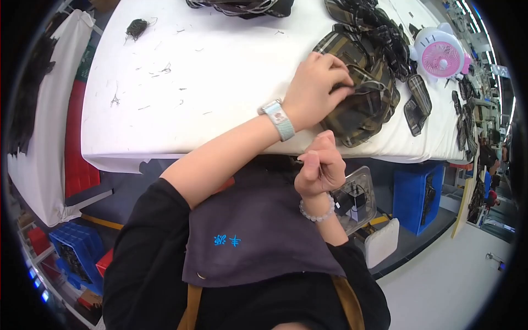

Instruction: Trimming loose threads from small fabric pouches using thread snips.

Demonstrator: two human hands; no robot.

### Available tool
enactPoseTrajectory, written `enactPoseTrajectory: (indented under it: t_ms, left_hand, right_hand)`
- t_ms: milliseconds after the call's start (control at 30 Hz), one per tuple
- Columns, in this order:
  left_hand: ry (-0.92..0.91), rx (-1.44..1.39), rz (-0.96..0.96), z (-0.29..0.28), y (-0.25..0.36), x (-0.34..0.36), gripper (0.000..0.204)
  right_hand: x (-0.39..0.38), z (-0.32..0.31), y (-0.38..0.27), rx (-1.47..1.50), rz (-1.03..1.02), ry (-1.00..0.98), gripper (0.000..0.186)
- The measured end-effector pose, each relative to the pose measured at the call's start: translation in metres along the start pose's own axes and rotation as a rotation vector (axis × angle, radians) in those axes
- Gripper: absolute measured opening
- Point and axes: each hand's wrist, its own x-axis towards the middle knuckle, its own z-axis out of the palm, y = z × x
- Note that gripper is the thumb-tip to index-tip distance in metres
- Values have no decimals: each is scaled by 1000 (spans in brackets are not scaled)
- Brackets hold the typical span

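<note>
Plaid bag (352, 125) lies near the white table's (220, 124) front edge. Over it bends the left hand (322, 82); the right hand (324, 168) curls nearer the body. Whether either grips anything, I cannot tell.

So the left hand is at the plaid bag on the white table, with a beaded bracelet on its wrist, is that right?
Not quite: in the head view, the left hand at the plaid bag on the white table has a pale-banded wristwatch on its wrist; the beaded bracelet is on the right hand's wrist.
</note>
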Motion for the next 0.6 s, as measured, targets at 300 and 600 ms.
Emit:
enactPoseTrajectory:
  t_ms: [300, 600]
  left_hand:
    - [297, -608, -272, -142, -39, -51, 26]
    - [-176, -627, -859, -162, -6, -191, 33]
  right_hand:
    - [-8, -10, 4, 76, 279, 40, 18]
    - [20, 7, 13, -120, 696, -200, 13]
